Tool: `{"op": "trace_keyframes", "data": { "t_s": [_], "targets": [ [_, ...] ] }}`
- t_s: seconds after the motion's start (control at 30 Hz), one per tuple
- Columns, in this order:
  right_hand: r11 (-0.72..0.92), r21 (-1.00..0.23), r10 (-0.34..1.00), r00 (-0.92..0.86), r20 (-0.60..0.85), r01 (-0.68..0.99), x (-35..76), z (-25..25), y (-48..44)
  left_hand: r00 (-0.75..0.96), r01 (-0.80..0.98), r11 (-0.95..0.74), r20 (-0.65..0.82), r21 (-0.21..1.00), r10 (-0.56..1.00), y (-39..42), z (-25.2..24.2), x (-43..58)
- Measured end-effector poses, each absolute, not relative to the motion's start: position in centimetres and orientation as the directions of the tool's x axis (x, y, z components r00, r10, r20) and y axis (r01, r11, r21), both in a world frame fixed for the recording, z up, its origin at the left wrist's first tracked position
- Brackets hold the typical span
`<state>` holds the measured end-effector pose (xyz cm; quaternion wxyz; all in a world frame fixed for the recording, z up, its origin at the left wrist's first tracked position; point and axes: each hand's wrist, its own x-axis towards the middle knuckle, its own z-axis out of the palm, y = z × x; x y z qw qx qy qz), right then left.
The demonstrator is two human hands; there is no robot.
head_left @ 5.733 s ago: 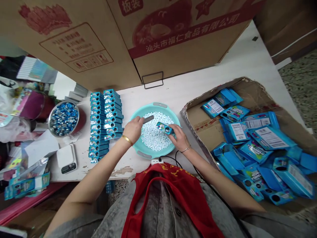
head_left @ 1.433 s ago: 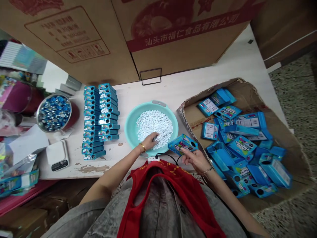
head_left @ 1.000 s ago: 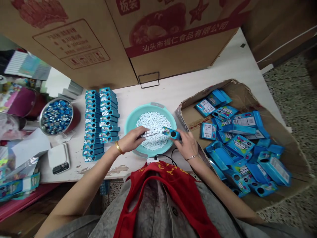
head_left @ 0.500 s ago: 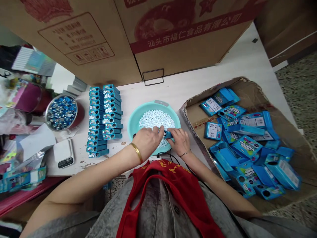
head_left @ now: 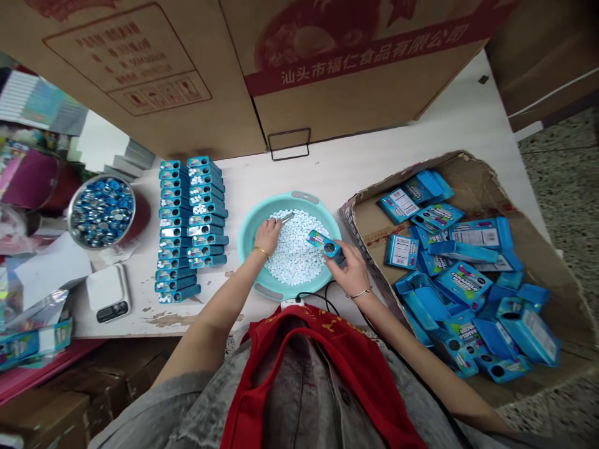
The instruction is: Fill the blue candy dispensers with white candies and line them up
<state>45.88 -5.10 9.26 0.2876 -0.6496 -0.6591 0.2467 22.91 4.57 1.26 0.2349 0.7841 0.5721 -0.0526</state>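
My left hand is closed over the left part of a turquoise basin filled with small white candies. From its fingers a slim grey metal utensil sticks out to the right, its end down among the candies; I cannot tell its exact kind. On the basin's right side, my right hand grips a small blue candy box. The box is tilted over the candies, and a round dark hole shows in its near end.
Two rows of blue boxes stand left of the basin, several with candies at their holes. Further left are a metal bowl of shiny blue caps and a white scale. An open carton of blue boxes sits right; large cartons stand behind.
My hands were together at the basin's near side; now they are apart. The left has moved up and left with the metal utensil, while the right holds the box tilted above the candies.
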Motion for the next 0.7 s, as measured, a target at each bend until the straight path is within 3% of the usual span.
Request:
{"op": "trace_keyframes", "data": {
  "t_s": [0.23,0.47,0.6,0.7],
  "targets": [
    [-0.244,-0.852,0.96,0.239,-0.146,0.463,46.0,8.8,-4.4,0.624,0.746,-0.411,-0.333,0.524,0.706,-1.4,-0.6,25.9],
    [-0.31,-0.938,0.929,0.259,-0.265,0.155,46.0,8.9,-4.1,0.672,0.534,-0.126,-0.329,0.836,0.664,-4.0,0.8,24.6],
    [-0.242,-0.95,0.945,0.27,-0.185,0.195,46.9,8.6,-4.6,0.675,0.45,-0.081,-0.279,0.89,0.683,-2.9,3.8,22.2],
    [-0.154,-0.913,0.974,0.214,-0.075,0.377,47.4,8.6,-4.8,0.678,0.436,-0.139,-0.223,0.889,0.7,-1.5,7.6,20.3]
  ]
}}
